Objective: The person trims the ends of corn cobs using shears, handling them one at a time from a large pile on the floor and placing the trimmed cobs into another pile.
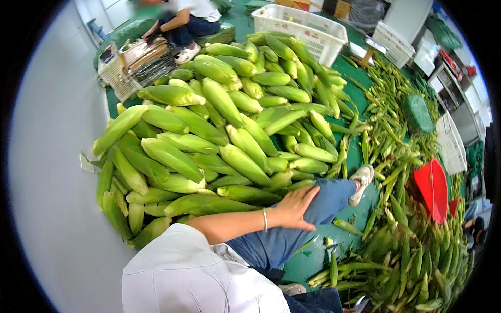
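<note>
My left hand, with a bangle at the wrist, rests palm down on my jeans-covered left knee, fingers spread and holding nothing. Beside it lies a large heap of corn cobs in green husks, which spreads to the left and upwards. Only a sliver of what looks like my right hand shows at the bottom edge, near a shiny metal blade; its grip is hidden. A single piece of green husk lies on the green floor past my knee.
Stripped husks are piled along the right, around a red plastic object and a green padded block. A white plastic crate stands behind the corn. Another person sits at upper left beside a crate with wrapped items.
</note>
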### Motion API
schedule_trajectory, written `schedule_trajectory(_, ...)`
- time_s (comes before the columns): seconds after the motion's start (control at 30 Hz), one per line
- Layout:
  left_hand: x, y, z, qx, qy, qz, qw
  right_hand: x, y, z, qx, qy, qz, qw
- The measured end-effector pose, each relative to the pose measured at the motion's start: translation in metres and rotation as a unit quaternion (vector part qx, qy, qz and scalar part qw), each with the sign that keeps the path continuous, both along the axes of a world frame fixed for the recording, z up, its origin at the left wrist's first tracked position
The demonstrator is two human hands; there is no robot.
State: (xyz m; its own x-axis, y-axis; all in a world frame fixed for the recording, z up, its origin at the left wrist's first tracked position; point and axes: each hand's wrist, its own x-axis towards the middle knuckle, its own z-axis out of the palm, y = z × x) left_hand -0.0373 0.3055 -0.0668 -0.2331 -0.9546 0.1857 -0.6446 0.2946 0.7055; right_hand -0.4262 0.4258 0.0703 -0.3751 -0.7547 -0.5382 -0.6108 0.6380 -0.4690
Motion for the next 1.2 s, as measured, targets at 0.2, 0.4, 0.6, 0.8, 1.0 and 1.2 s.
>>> schedule_trajectory(0.2, 0.026, -0.034, -0.002, 0.144, 0.172, -0.129, 0.966, 0.003, 0.031, -0.035, -0.013, 0.003, -0.027, 1.0)
schedule_trajectory(0.4, 0.097, -0.087, 0.038, 0.113, 0.23, 0.102, 0.961, 0.004, 0.048, -0.055, -0.026, 0.006, -0.038, 0.999)
schedule_trajectory(0.6, 0.105, -0.059, 0.139, 0.009, 0.062, 0.048, 0.997, -0.021, 0.075, -0.073, -0.043, 0.047, -0.077, 0.995)
schedule_trajectory(0.8, -0.094, 0.013, 0.237, 0.051, 0.241, -0.514, 0.822, -0.034, 0.083, -0.112, -0.014, 0.088, -0.089, 0.992)
schedule_trajectory(1.0, -0.209, 0.12, 0.283, 0.194, 0.255, -0.78, 0.537, -0.037, 0.147, -0.092, -0.024, 0.17, -0.159, 0.972)
schedule_trajectory(1.2, -0.268, 0.037, 0.309, 0.22, 0.116, -0.784, 0.568, -0.073, 0.126, -0.063, -0.113, 0.101, -0.319, 0.936)
